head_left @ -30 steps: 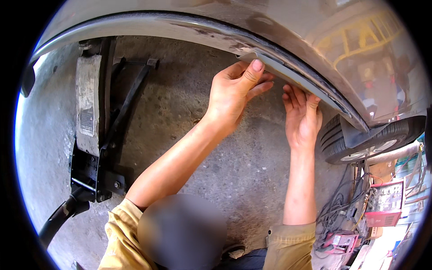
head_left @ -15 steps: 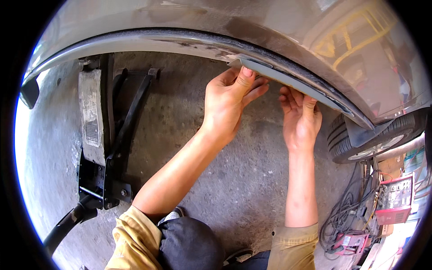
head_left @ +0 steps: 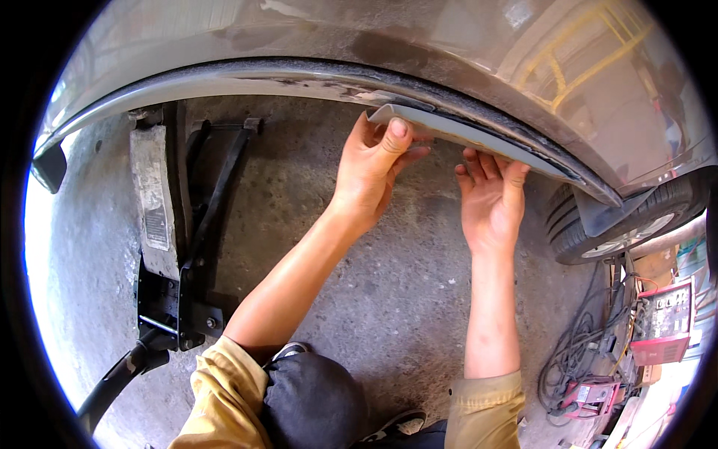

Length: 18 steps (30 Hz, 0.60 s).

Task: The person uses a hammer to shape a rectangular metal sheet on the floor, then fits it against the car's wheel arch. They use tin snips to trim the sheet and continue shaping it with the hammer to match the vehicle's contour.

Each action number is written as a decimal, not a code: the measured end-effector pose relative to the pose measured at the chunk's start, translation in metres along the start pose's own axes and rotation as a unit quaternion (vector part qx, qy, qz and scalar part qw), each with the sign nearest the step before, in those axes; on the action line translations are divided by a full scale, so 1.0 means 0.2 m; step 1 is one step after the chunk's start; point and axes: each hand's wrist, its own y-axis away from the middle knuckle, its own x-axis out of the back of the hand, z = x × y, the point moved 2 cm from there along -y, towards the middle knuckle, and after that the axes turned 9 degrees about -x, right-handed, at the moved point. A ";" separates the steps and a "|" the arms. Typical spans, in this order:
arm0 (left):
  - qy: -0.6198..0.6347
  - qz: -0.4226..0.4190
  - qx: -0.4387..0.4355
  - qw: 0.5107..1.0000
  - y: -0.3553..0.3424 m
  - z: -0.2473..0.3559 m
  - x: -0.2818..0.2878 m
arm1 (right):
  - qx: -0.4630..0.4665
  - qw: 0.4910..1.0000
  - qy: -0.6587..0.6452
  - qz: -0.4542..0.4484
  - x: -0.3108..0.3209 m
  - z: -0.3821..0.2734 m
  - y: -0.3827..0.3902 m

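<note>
A long grey metal strip (head_left: 464,135) with a bent edge lies along the lower sill (head_left: 299,84) of a car body. Around its left end my left hand (head_left: 368,168) is closed, the thumb on the strip's outer face and the fingers behind and below. Farther right, my right hand (head_left: 493,194) pinches the strip's lower edge between the thumb on top and the fingers underneath. Just above the strip the sill shows a dark, rough gap. The strip's back side is hidden.
A floor jack (head_left: 157,202) stands under the car on the left, its black handle (head_left: 112,385) slanting toward me. To the right are a car wheel (head_left: 636,224) with a mud flap, coiled cables (head_left: 572,352) and a red machine (head_left: 662,322). Concrete floor (head_left: 396,299) lies below.
The strip's left end has come down and a little left, away from the sill, with my left hand on it. My right hand has shifted slightly left along the lower edge.
</note>
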 end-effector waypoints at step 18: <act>0.191 -0.022 0.005 0.981 0.07 -0.03 -0.03 | -0.023 0.978 0.201 0.055 0.50 -0.29 0.53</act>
